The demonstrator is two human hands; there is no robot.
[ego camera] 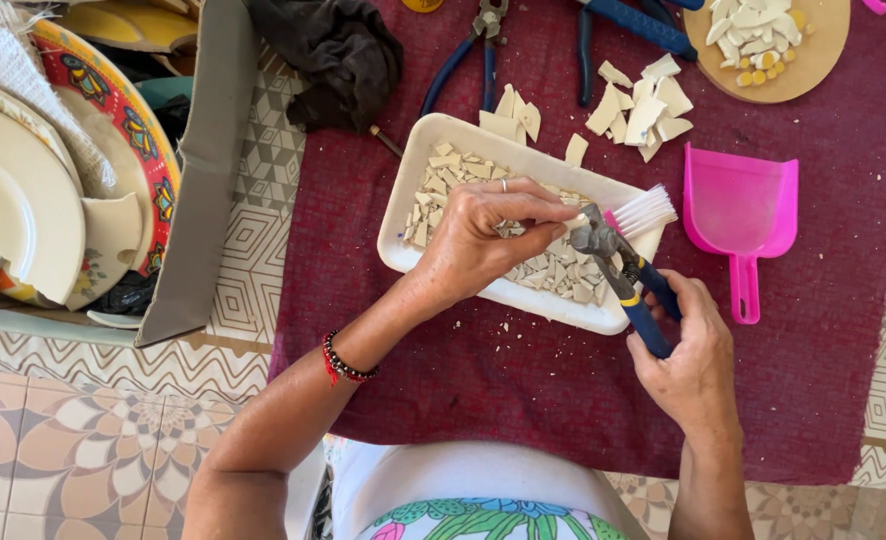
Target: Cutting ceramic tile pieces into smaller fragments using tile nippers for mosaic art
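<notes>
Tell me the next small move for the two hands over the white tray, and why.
Probably squeeze the blue-handled nippers shut. The left hand holds a small pale tile piece right at the nipper head, the right hand grips the handles, and both sit over the white tray, which already holds many cut bits, so the chips should drop into it.

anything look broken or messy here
Yes: the white plate in the grey box at left has a large piece broken out of its rim. Pale crumbs lie strewn on the maroon cloth beside the white tray.
</notes>
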